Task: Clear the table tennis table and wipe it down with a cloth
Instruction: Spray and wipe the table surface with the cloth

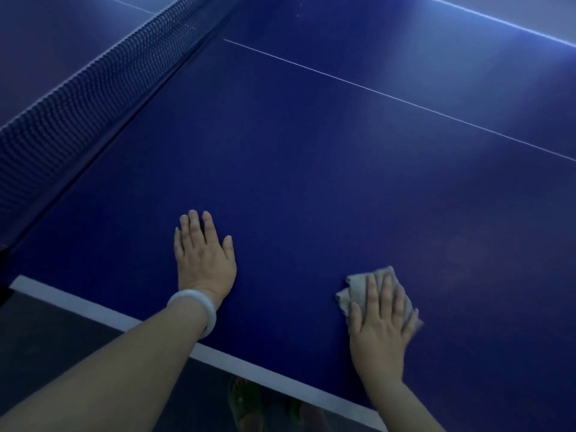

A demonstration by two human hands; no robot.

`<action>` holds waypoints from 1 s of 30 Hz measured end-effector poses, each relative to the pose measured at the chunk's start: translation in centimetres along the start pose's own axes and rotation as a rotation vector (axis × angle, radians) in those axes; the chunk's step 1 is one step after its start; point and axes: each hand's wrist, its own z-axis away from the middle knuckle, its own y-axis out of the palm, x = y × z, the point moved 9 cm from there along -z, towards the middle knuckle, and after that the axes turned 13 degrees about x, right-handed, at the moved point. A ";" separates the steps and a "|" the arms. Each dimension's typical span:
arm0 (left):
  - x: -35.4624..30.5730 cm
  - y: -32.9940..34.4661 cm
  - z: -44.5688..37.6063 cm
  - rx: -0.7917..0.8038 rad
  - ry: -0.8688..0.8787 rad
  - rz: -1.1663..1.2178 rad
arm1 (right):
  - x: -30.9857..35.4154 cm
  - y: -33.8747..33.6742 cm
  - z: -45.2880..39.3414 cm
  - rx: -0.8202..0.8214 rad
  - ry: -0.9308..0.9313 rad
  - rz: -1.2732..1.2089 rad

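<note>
Head | right grip [381, 325] flat on cloth [358, 291] near table [311, 166] edge | left grip [202, 254] spread flat

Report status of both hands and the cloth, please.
Left hand flat on blue table tennis table. Right hand pressing crumpled grey cloth. Nothing in the way.

Dim, blue-tinted; glare on far table [467, 57]; right hand [383, 325] motion-blurred; edges curved.
</note>
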 end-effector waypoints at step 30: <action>11.9 -2.1 -1.3 -0.056 -0.182 0.085 | 23.8 1.2 -3.3 0.043 -0.717 0.273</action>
